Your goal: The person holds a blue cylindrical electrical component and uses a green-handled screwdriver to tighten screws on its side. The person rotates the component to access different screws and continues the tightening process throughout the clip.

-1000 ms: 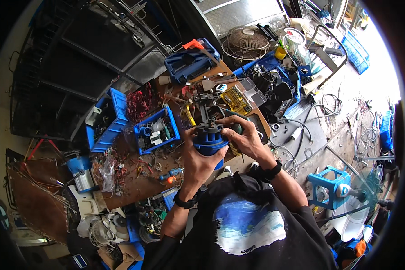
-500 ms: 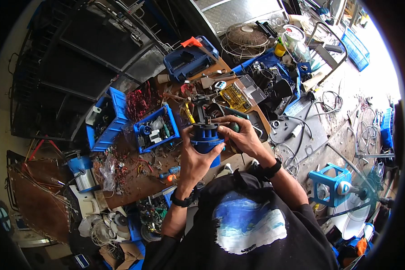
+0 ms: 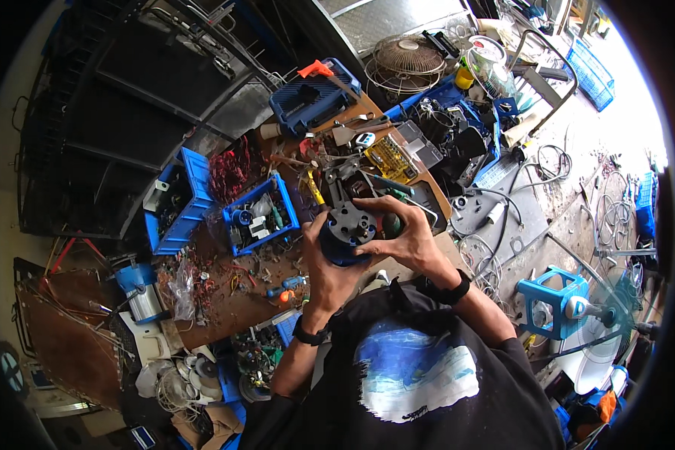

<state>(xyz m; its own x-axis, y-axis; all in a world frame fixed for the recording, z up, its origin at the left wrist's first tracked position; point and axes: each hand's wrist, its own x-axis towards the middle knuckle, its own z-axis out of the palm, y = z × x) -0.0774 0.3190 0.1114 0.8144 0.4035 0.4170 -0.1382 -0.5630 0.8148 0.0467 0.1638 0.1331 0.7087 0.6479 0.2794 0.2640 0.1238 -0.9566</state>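
Between both palms I hold a blue cylindrical housing with a black round end cap (image 3: 349,225) that has several holes in it. The cap's face is tilted up toward me, and most of the blue body is hidden by my fingers. My left hand (image 3: 328,271) wraps round the left and near side. On the right, my right hand (image 3: 411,238) grips it with the thumb across the near side and the fingers over the far side. A dark elongated piece (image 3: 337,187) extends beyond the cap; I cannot tell whether it is attached. A yellow-handled tool (image 3: 314,187) lies just left of it.
On the brown workbench (image 3: 221,319) are scattered scraps and a blue bin of parts (image 3: 265,247). A yellow bit set (image 3: 392,160) and a blue toolbox (image 3: 315,96) with an orange-handled saw (image 3: 316,69) lie beyond. To the right stand a blue stool (image 3: 551,300) and a fan (image 3: 615,315).
The housing has been tipped so that its capped end now faces up toward me, where its side showed before. Both hands have turned with it and keep their grip.
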